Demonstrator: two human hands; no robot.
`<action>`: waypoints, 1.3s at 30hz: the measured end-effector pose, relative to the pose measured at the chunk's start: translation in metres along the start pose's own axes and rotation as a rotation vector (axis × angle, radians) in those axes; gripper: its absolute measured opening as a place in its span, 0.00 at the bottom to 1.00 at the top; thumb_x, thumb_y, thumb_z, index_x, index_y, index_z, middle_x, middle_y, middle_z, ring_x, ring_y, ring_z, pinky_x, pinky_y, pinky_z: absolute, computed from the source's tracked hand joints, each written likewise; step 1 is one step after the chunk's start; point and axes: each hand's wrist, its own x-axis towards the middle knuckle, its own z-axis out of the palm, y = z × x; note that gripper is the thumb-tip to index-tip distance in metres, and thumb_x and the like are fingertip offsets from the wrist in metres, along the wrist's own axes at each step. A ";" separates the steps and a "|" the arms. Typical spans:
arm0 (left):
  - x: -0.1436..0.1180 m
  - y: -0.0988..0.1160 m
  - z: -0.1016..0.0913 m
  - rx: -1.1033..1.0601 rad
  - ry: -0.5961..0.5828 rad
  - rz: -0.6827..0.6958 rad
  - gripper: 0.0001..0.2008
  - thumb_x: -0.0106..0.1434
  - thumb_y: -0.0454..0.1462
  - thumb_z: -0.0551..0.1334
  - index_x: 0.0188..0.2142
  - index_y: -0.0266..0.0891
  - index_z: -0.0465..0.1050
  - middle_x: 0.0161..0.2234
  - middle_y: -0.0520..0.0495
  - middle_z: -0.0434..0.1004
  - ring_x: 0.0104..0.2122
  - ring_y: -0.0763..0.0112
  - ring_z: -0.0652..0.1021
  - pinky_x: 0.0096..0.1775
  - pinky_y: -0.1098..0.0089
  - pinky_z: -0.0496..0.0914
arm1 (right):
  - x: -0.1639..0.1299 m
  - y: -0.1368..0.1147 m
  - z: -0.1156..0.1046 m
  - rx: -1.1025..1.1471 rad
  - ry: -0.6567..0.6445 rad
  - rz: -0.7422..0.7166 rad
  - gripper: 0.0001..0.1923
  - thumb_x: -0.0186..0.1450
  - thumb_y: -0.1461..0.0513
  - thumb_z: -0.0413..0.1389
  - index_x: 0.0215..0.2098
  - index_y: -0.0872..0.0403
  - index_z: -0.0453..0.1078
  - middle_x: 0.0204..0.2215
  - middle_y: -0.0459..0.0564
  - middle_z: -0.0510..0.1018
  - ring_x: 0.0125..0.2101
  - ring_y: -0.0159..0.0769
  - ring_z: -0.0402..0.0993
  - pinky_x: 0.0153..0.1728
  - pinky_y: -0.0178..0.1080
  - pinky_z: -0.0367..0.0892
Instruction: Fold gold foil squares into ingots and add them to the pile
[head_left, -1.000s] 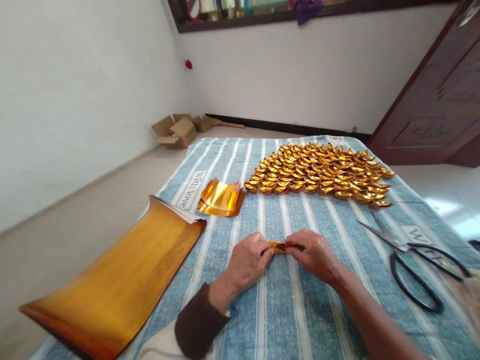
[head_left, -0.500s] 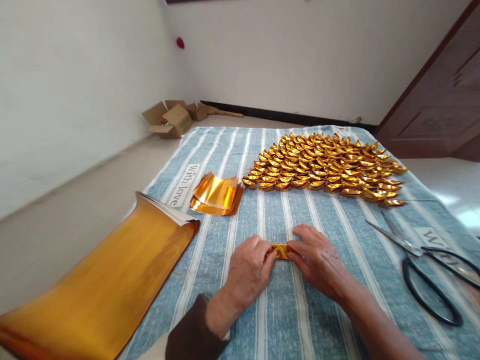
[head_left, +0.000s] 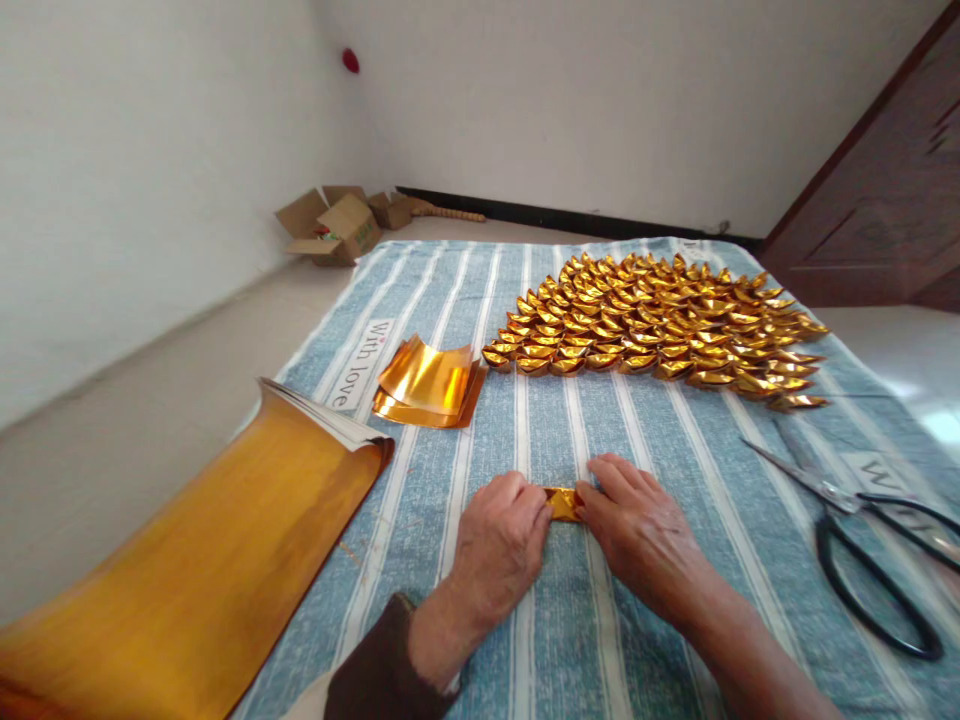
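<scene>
My left hand (head_left: 499, 545) and my right hand (head_left: 637, 530) press together on a small folded piece of gold foil paper (head_left: 562, 503) that lies on the blue striped cloth (head_left: 547, 430). Only the middle of the piece shows between my fingertips. A small stack of curled gold foil squares (head_left: 427, 380) lies beyond my left hand. Further back, several folded gold ingots (head_left: 652, 330) sit in tight rows.
A thick pad of large gold sheets (head_left: 187, 580) curls over the cloth's left edge. Black scissors (head_left: 862, 520) lie at the right. Open cardboard boxes (head_left: 330, 225) stand on the floor by the far wall. A dark wooden door (head_left: 877, 200) is at the right.
The folded gold piece was held slightly raised between my fingers; now both hands press it flat on the cloth. The camera has tilted down a little.
</scene>
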 end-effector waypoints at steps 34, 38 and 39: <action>0.003 0.001 0.002 0.031 -0.032 -0.061 0.07 0.65 0.34 0.58 0.29 0.38 0.70 0.30 0.48 0.69 0.32 0.67 0.71 0.35 0.68 0.66 | -0.003 -0.012 0.006 -0.207 0.017 0.023 0.07 0.64 0.71 0.53 0.34 0.55 0.70 0.31 0.51 0.71 0.34 0.43 0.61 0.33 0.43 0.53; 0.003 0.000 0.001 0.001 -0.038 -0.073 0.08 0.66 0.34 0.57 0.30 0.38 0.71 0.30 0.48 0.70 0.32 0.67 0.72 0.36 0.68 0.66 | -0.003 -0.012 0.006 -0.220 -0.001 0.031 0.06 0.63 0.71 0.54 0.35 0.56 0.71 0.32 0.51 0.71 0.34 0.42 0.61 0.33 0.42 0.53; 0.003 -0.001 0.000 -0.013 -0.041 -0.072 0.08 0.66 0.34 0.57 0.30 0.38 0.71 0.30 0.48 0.70 0.32 0.67 0.72 0.36 0.68 0.66 | -0.003 -0.012 0.006 -0.223 -0.008 0.032 0.06 0.63 0.71 0.55 0.35 0.55 0.71 0.32 0.51 0.71 0.34 0.42 0.61 0.32 0.42 0.53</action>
